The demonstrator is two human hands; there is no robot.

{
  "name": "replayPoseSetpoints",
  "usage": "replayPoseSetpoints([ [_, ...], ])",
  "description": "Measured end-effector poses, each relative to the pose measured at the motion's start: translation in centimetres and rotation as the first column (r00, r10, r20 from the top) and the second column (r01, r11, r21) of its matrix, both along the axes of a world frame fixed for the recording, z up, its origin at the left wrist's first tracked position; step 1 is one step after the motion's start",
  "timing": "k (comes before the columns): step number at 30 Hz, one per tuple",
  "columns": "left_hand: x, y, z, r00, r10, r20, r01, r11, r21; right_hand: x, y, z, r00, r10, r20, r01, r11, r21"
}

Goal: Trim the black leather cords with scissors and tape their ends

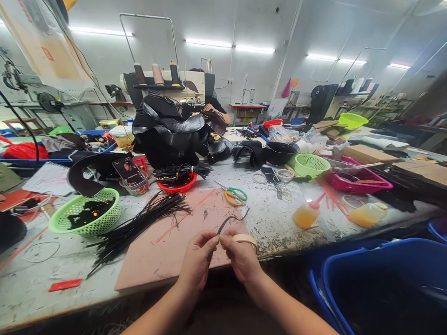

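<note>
My left hand (200, 256) is closed in a pinch on a thin black braided cord (230, 218). From my fingertips the cord rises and bends off to the right. My right hand (240, 258) meets the left thumb to thumb, also pinching. A roll of pale masking tape (246, 239) sits against the right hand's fingers, partly hidden by them. Both hands are above the front edge of a pink board (157, 253). Green-and-yellow-handled scissors (235, 195) lie beyond my hands. To the left spreads a bundle of black cords (136, 223).
Left is a green basket (85, 225) of black pieces. Behind the board stand a red bowl (178, 185) and stacked black leather pieces (171, 135). Two glue bottles, one with a pink nozzle (307, 211), stand right. A blue bin (380, 251) is below. Someone works behind a sewing machine.
</note>
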State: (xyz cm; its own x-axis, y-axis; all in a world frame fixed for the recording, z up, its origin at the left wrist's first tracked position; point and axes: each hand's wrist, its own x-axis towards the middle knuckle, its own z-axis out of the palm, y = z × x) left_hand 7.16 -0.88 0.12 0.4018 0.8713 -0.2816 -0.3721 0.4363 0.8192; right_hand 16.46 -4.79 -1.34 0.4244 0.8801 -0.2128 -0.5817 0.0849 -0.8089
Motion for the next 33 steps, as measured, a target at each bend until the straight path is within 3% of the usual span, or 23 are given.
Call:
replayPoseSetpoints([
  [8,0.0,0.0,0.0,1.0,0.003,-0.005,-0.003,0.999,0.033,-0.1,0.1,-0.3,1.0,0.017,-0.026,-0.016,1.0,0.015],
  [13,-0.1,0.2,-0.4,0.999,-0.001,-0.051,0.009,0.987,0.159,0.0,0.1,-0.5,0.999,0.019,-0.039,-0.019,1.0,0.011],
  [18,-0.6,0.8,-0.7,0.982,-0.011,-0.186,0.099,0.875,0.473,-0.1,0.1,-0.6,0.999,-0.043,-0.006,0.043,0.999,-0.008],
  [21,-0.8,1.0,-0.4,0.967,-0.02,-0.253,0.158,0.826,0.541,-0.2,0.0,-0.4,0.99,-0.113,0.087,0.112,0.994,0.009],
  [23,-0.8,1.0,-0.1,0.965,-0.014,-0.262,0.155,0.837,0.525,-0.3,-0.1,-0.1,0.976,-0.135,0.168,0.132,0.991,0.031],
  [25,-0.6,0.9,0.3,0.972,-0.027,-0.235,0.132,0.887,0.443,-0.2,-0.1,0.1,0.968,-0.125,0.218,0.117,0.992,0.05],
  [28,-0.5,0.5,1.1,0.984,-0.11,-0.141,0.142,0.96,0.242,0.4,0.0,-0.1,0.966,-0.033,0.257,0.007,0.995,0.101],
  [33,-0.5,0.2,2.0,0.985,-0.173,0.0,0.173,0.983,0.059,1.6,0.1,-0.4,0.921,0.115,0.372,-0.185,0.97,0.157],
])
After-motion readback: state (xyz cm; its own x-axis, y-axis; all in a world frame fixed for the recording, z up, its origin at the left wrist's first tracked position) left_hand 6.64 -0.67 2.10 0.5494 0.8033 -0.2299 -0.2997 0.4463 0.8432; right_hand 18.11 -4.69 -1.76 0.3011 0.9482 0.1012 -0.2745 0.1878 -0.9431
